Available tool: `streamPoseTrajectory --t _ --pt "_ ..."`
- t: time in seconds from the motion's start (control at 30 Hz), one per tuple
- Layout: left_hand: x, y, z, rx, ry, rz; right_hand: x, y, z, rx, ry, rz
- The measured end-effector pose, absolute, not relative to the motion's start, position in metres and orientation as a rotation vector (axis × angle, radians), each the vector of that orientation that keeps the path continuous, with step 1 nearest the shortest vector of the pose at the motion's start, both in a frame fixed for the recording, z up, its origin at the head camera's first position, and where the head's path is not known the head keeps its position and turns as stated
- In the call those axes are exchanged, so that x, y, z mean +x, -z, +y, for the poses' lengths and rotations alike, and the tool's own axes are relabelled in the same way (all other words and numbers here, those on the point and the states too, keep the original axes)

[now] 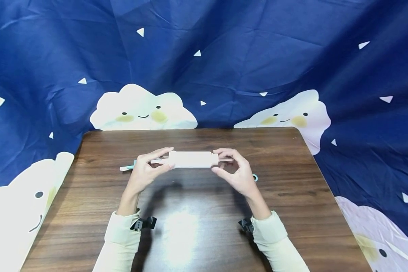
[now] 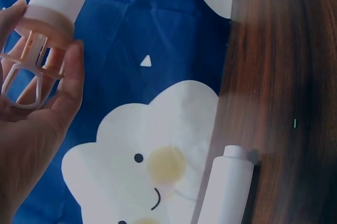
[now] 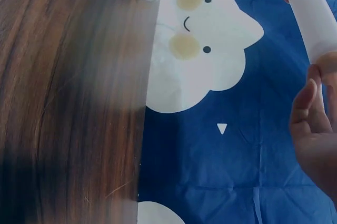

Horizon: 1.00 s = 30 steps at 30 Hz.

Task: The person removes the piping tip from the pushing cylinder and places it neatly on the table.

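Between both hands, a white cylinder [image 1: 191, 159] is held lengthwise above the wooden table [image 1: 204, 189]. My left hand [image 1: 146, 170] grips its left end between thumb and fingers. A pale pinkish collar [image 2: 46, 22] rings that end, and a light openwork frame [image 2: 31, 68] of prongs and loops extends from it into the palm. My right hand [image 1: 238, 172] pinches the right end, at another collar, with thin prongs [image 1: 226, 159] reaching in among the fingers. In the left wrist view, a white bottle [image 2: 225, 190] with a narrower cap is on the table.
A teal piece with a white tip [image 1: 125, 168] lies beyond the left hand. Part of a teal ring [image 1: 255, 177] shows behind the right wrist. Dark wrist straps [image 1: 143, 223] stick out from the sleeves. A blue curtain [image 1: 204, 68] with clouds hangs behind the table.
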<state>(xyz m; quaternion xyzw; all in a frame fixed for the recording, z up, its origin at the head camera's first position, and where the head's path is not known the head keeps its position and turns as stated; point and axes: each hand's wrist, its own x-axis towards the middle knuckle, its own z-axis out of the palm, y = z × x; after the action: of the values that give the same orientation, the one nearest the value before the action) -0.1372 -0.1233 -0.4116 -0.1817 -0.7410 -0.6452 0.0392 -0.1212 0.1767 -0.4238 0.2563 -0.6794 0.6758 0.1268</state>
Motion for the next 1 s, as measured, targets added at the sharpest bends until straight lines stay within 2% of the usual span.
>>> streamPoseTrajectory --t 0.4,1.0 --pt "-0.1357 0.4111 -0.1226 -0.605 1.980 -2.266 -0.1229 0.4243 0.1745 0.599 -2.065 -2.094" --pt "-0.1343 0.4122 -0.1221 -0.598 1.995 -2.224 -0.1227 0.4235 0.1780 0.639 -2.132 -2.091"
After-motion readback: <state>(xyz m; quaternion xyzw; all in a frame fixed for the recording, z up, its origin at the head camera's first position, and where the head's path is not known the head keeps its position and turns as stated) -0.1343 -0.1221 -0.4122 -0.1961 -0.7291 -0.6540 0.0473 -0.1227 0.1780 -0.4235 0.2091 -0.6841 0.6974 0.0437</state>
